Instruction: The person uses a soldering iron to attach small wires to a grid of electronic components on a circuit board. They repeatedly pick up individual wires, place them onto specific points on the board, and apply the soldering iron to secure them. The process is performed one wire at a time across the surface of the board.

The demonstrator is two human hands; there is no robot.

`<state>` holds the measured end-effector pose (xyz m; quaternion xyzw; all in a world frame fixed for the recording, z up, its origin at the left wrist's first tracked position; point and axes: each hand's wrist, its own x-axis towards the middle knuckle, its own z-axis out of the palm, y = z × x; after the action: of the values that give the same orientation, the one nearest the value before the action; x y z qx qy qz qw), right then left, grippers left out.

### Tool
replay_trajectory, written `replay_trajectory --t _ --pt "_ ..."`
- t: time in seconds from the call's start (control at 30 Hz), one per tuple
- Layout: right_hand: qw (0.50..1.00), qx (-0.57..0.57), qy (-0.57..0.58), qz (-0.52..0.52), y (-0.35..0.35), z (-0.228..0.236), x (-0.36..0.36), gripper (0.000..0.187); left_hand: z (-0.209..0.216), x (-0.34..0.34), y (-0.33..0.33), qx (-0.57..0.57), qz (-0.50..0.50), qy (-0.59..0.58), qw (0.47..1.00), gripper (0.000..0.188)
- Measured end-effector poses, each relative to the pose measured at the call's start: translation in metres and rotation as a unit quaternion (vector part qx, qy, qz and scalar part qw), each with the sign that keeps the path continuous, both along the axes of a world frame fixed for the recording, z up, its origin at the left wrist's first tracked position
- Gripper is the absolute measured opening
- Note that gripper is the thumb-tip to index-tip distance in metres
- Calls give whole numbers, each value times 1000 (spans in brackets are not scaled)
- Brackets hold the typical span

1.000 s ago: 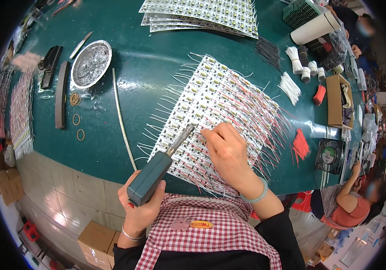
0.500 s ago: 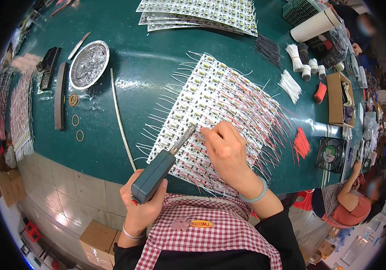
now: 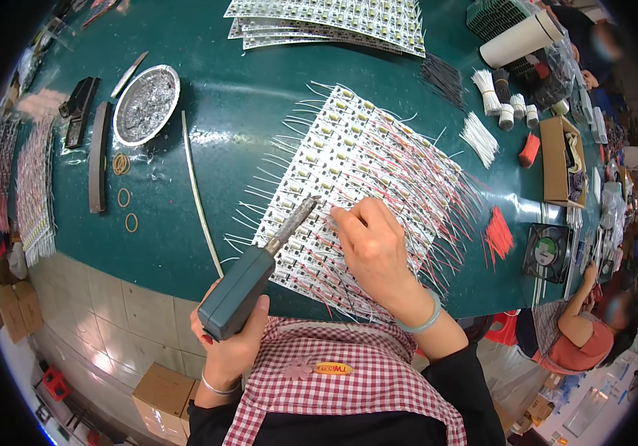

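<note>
In my left hand [image 3: 235, 338] is a dark green soldering gun [image 3: 238, 291], its metal tip slanting up and right over a white circuit board panel [image 3: 341, 141]. That tip is close to the middle of the panel, left of my other hand. My right hand [image 3: 372, 241] is closed in a pinch at the panel's surface, fingertips pressed together; what they hold is too small to make out. The panel lies tilted on the table, with rows of small yellowish parts. White wires [image 3: 256, 202] stick out along its left side, and red wires [image 3: 415, 175] cover its right part.
A bowl of silvery scraps [image 3: 146, 105], rubber bands [image 3: 121, 164] and a grey bar [image 3: 99, 157] lie left. Stacked panels [image 3: 326, 26] are at the far side. Right are white wires [image 3: 479, 140], red wires [image 3: 498, 233], a fan [image 3: 546, 253] and a seated person [image 3: 590, 327].
The soldering gun has shifted slightly left, and its tip has moved up and left, away from my right fingertips. My right hand stays almost where it was.
</note>
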<state>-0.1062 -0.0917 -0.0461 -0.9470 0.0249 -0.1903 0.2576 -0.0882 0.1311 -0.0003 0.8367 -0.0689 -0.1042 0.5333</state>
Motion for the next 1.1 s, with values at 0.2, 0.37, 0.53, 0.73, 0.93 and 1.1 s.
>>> replay_trajectory --t 0.2,0.37,0.53,0.73,0.93,1.1 --pt "1000 3 -3 1 1 -1 0 21 -2 -5 4 -48 33 43 997 24" --pt "1000 17 5 -5 -2 3 -5 19 -10 -11 8 -35 35 23 999 23" --pt "999 -23 45 -15 -14 38 -30 22 -14 -16 13 -43 77 20 996 23" --pt "1000 1 -10 -2 7 49 -21 21 -11 -14 12 -45 76 2 996 24" --pt "1000 18 -13 -10 19 7 -11 19 -5 -13 14 -66 52 29 996 24" --pt "999 14 -29 -21 21 -4 -11 21 -3 -11 16 -21 -10 -14 1000 22"
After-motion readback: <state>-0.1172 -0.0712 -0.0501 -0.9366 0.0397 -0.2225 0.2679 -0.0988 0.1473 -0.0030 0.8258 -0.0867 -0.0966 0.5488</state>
